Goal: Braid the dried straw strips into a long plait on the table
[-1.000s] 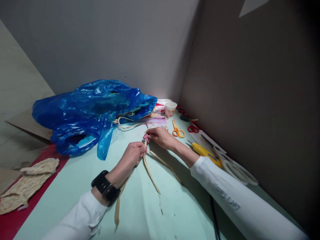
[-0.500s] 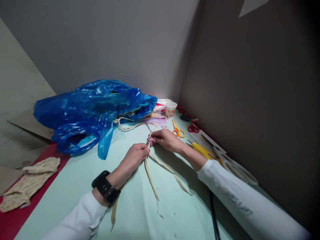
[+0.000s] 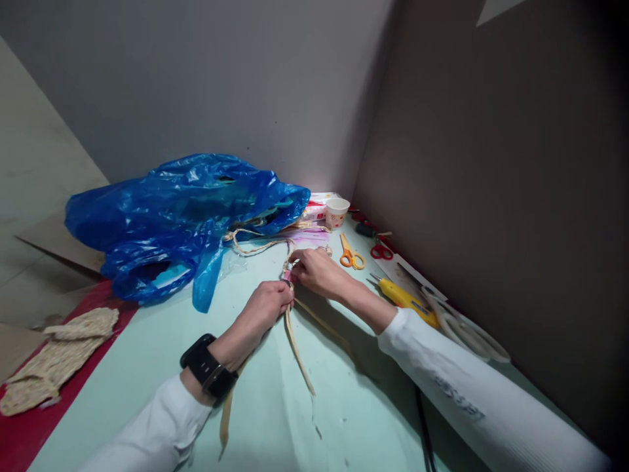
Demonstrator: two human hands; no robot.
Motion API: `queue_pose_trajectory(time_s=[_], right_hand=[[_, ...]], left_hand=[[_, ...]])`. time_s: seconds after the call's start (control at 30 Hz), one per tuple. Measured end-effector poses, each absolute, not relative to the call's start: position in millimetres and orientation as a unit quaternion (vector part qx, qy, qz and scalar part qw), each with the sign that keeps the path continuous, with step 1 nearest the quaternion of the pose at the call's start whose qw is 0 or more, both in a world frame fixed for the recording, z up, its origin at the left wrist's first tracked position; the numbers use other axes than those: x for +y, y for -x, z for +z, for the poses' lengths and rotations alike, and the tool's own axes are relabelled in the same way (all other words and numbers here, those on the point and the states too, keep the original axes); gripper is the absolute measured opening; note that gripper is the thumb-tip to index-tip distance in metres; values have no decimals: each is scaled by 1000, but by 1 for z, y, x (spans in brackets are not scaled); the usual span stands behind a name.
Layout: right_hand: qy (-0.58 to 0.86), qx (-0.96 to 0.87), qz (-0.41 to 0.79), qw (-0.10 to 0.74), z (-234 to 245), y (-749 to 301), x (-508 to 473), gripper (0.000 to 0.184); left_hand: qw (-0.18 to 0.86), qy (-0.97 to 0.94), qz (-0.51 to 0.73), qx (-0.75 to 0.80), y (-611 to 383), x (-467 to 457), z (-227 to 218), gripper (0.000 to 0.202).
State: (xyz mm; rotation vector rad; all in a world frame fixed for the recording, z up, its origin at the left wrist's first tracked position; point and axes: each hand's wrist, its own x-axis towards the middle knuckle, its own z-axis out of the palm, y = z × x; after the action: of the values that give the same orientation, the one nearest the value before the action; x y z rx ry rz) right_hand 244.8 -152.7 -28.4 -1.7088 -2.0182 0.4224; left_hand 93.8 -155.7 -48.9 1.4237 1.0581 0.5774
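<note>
A cord of pale dried plant fibre (image 3: 285,259) is braided above my hands and splits into loose flat strands (image 3: 298,352) below them. My left hand (image 3: 268,303) is closed in a pinch on the strands just under the braid; a black watch (image 3: 209,369) is on that wrist. A small pink clip (image 3: 287,275) sits at the braid, partly covered by fingers. Bent over from the right, my right hand (image 3: 317,270) has its fingertips closed at the clip. Another strand (image 3: 225,419) emerges beneath my left wrist, and a blurred one runs under my right forearm.
A blue plastic bag (image 3: 196,203) lies at the back left. Behind my right hand are a paper cup (image 3: 337,213), orange scissors (image 3: 352,252) and red-handled scissors (image 3: 382,252). A yellow glue gun (image 3: 405,301) rests beside my right forearm. A woven fibre piece (image 3: 61,360) lies far left.
My right hand has shifted slightly up and left, its fingers now covering more of the pink clip. The strand on the right has swung and is blurred. My left hand stays in place.
</note>
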Motion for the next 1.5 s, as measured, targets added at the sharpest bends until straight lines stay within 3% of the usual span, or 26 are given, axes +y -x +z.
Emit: queue_pose_trajectory(time_s=[0.43,0.7,0.83,1.17,1.5], right_hand=[[671,-693,121,235,-34,-242,-205,23],[661,-642,258,288,-40,-221,-219,26],[671,-623,246,318,-48,-219,-216,30],[673,-570,265,390,-56,-218,-219,29],[653,-541,320,423,-59,-220,-216,27]], left_hand=[[617,-624,202,435,-86,-161,-45,20],[602,-666,180,402,-82,-163,-48,16],[551,-705,166,413,-81,-163,-51,15],[314,-820,184,443,-86,-182,-36,27],[279,-833,119,463,-82,-178,-38,30]])
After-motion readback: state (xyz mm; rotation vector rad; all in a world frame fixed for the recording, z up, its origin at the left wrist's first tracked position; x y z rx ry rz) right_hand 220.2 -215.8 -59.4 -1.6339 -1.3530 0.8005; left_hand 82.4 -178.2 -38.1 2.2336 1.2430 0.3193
